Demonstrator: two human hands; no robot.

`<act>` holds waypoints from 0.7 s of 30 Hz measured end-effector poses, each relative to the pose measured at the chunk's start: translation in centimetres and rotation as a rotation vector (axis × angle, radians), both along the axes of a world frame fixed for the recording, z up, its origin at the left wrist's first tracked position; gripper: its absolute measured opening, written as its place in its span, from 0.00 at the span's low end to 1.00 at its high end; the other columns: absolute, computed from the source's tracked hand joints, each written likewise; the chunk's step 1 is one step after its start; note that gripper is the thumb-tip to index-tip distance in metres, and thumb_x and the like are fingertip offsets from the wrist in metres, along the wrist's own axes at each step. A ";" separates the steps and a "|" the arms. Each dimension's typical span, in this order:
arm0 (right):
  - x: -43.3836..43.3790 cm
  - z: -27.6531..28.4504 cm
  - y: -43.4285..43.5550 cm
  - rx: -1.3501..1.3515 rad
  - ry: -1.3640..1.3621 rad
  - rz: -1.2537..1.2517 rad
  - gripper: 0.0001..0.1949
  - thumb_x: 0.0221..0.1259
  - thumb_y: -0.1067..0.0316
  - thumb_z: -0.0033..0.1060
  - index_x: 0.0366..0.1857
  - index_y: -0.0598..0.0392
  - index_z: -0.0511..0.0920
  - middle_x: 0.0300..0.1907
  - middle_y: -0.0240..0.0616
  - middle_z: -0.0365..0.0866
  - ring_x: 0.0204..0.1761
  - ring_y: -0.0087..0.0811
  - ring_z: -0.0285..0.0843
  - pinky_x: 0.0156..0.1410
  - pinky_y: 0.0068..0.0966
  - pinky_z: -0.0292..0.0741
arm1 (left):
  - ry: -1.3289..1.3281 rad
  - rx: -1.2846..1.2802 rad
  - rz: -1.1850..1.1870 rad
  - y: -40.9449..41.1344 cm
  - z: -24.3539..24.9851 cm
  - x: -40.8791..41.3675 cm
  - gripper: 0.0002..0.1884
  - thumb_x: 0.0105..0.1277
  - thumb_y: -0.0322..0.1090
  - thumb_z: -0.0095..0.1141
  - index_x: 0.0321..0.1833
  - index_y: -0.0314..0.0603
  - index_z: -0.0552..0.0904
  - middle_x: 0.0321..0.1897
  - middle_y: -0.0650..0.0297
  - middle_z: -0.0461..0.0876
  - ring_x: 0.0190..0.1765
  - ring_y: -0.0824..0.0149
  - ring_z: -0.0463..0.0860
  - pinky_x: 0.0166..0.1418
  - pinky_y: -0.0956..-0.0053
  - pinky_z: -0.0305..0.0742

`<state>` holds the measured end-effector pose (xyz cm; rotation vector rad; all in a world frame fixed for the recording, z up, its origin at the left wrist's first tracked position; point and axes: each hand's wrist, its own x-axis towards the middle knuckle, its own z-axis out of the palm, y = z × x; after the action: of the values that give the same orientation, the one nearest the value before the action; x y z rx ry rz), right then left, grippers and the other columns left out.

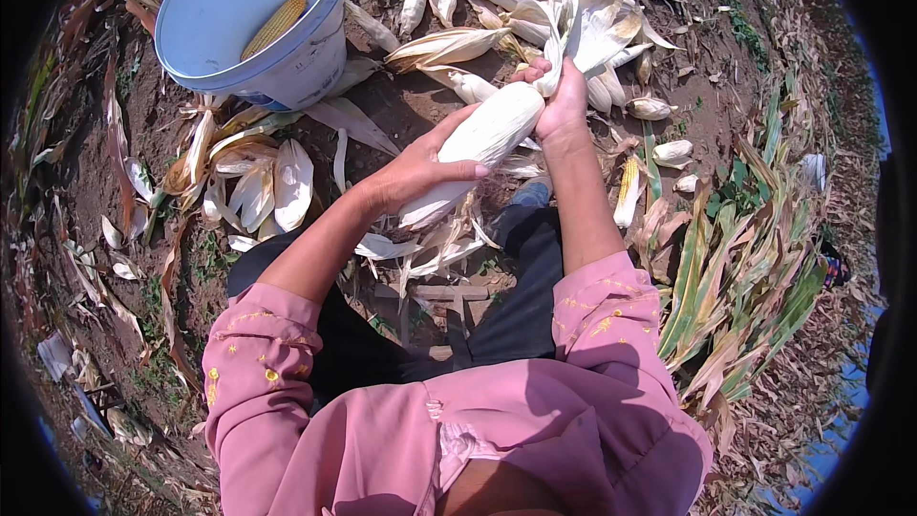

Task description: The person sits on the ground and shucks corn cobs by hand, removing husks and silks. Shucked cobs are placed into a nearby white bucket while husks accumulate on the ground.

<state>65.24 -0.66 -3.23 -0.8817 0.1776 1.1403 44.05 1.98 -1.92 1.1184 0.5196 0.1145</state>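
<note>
Above my knees, both hands hold one ear of corn point(487, 136), still wrapped in pale inner husk leaves. My left hand point(433, 161) grips its side, with the thumb lying across the husk. At the ear's far end, my right hand point(559, 104) is closed on the stem end and some peeled-back husk leaves point(598, 25), which fan out beyond the fingers. A white plastic bucket point(301, 61) stands beyond my left hand. Inside it, a bare yellow corn cob point(276, 27) leans against the wall.
A heap of ears in husk point(451, 49) lies ahead on the soil. Loose husks point(261, 179) are scattered below the bucket. To the right are a partly bare ear point(628, 190) and a pile of dry corn stalks point(731, 287). A wooden piece point(451, 292) lies between my legs.
</note>
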 end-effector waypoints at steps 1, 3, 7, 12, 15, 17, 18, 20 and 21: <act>0.1 -0.1 0.0 0.036 0.023 0.004 0.15 0.72 0.54 0.31 0.28 0.51 0.64 0.19 0.29 0.65 0.20 0.26 0.61 0.41 0.34 0.72 | -0.006 -0.025 0.027 -0.3 -0.2 0.1 0.47 0.53 0.42 0.69 0.74 0.45 0.56 0.63 0.56 0.67 0.63 0.64 0.68 0.66 0.71 0.63; -0.1 0.5 0.3 0.050 0.014 -0.007 0.17 0.71 0.53 0.27 0.26 0.50 0.62 0.18 0.29 0.63 0.20 0.27 0.60 0.41 0.35 0.71 | -0.017 -0.082 0.085 -1.0 -0.5 0.4 0.45 0.53 0.40 0.68 0.73 0.46 0.57 0.62 0.57 0.68 0.61 0.66 0.69 0.65 0.71 0.64; 0.0 0.7 0.4 0.168 0.015 0.010 0.16 0.70 0.55 0.29 0.23 0.50 0.64 0.17 0.28 0.63 0.20 0.27 0.62 0.43 0.35 0.71 | -0.092 -0.063 0.169 -2.0 -0.7 0.7 0.44 0.53 0.38 0.69 0.72 0.44 0.59 0.60 0.58 0.69 0.60 0.66 0.70 0.63 0.71 0.66; -0.1 0.4 0.8 0.280 -0.057 0.057 0.15 0.68 0.59 0.35 0.22 0.50 0.66 0.16 0.26 0.63 0.23 0.26 0.65 0.45 0.35 0.71 | -0.070 -0.129 0.261 -2.8 0.1 0.5 0.44 0.52 0.35 0.69 0.72 0.45 0.59 0.60 0.59 0.70 0.60 0.67 0.70 0.63 0.71 0.66; -0.3 0.2 1.1 0.336 -0.046 0.082 0.15 0.68 0.59 0.36 0.23 0.50 0.67 0.16 0.26 0.63 0.23 0.26 0.66 0.45 0.35 0.71 | -0.085 -0.080 0.312 -3.3 -0.3 0.5 0.44 0.53 0.35 0.69 0.72 0.45 0.59 0.60 0.59 0.70 0.60 0.67 0.70 0.61 0.71 0.68; -0.4 0.3 1.2 0.341 -0.049 0.086 0.15 0.69 0.58 0.36 0.23 0.49 0.68 0.17 0.26 0.64 0.23 0.27 0.66 0.46 0.35 0.70 | -0.066 -0.093 0.341 -3.5 -0.2 0.5 0.43 0.53 0.35 0.69 0.71 0.44 0.59 0.59 0.58 0.70 0.57 0.67 0.73 0.57 0.72 0.71; -1.1 1.1 1.6 0.262 -0.050 0.028 0.16 0.69 0.57 0.38 0.20 0.48 0.67 0.14 0.24 0.62 0.20 0.24 0.64 0.40 0.31 0.71 | -0.068 -0.095 0.361 -3.8 -0.1 0.6 0.42 0.53 0.36 0.68 0.71 0.44 0.59 0.58 0.58 0.70 0.55 0.67 0.73 0.54 0.72 0.72; -0.3 -1.8 1.5 0.431 0.070 -0.066 0.17 0.69 0.56 0.40 0.18 0.47 0.66 0.12 0.22 0.60 0.17 0.21 0.61 0.34 0.28 0.69 | -0.111 -0.411 0.532 -6.0 0.8 2.3 0.31 0.59 0.41 0.63 0.62 0.39 0.67 0.44 0.57 0.76 0.42 0.66 0.78 0.42 0.70 0.77; -1.2 -1.5 1.9 0.515 0.140 -0.106 0.18 0.69 0.56 0.40 0.17 0.46 0.66 0.11 0.21 0.59 0.15 0.20 0.60 0.31 0.26 0.68 | -0.234 -1.081 0.441 -7.2 1.0 3.2 0.22 0.62 0.46 0.57 0.51 0.37 0.72 0.31 0.57 0.77 0.30 0.64 0.79 0.33 0.67 0.78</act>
<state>64.02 1.21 -4.71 -0.3326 0.0387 1.0799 47.25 -5.23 -0.96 -0.0756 0.5027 0.2988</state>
